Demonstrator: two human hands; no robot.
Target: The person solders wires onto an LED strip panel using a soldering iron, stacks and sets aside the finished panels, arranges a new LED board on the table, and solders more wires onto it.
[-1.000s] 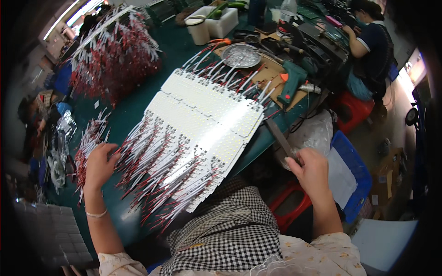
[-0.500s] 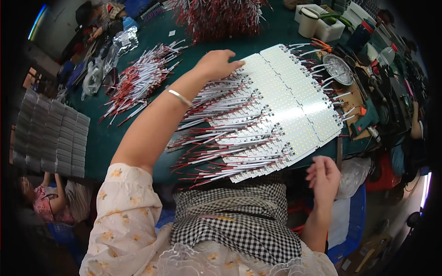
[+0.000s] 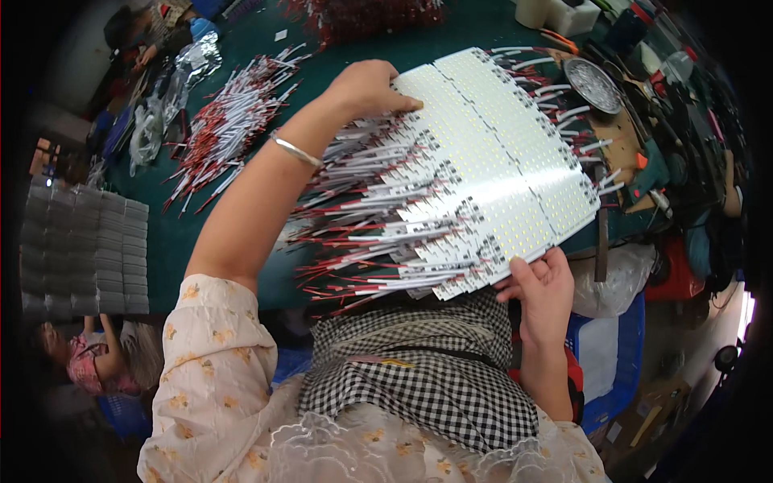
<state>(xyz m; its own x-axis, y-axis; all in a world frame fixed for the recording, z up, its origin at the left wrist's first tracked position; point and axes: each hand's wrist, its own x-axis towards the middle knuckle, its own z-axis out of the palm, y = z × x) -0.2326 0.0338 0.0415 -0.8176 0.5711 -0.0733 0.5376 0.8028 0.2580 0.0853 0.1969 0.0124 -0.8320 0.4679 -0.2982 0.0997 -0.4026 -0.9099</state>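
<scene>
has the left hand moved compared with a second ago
Yes. The left hand went from the near left wire ends of the white panel to gripping its far edge, away from the loose wire pile on the green table.

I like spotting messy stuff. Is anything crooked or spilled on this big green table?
Nothing is spilled. The white panel of strips sits tilted, its near corner lifted off the green table by the right hand, while the left hand grips its far edge. Red and white wires stick out unevenly, and a loose bundle lies fanned out.
</scene>
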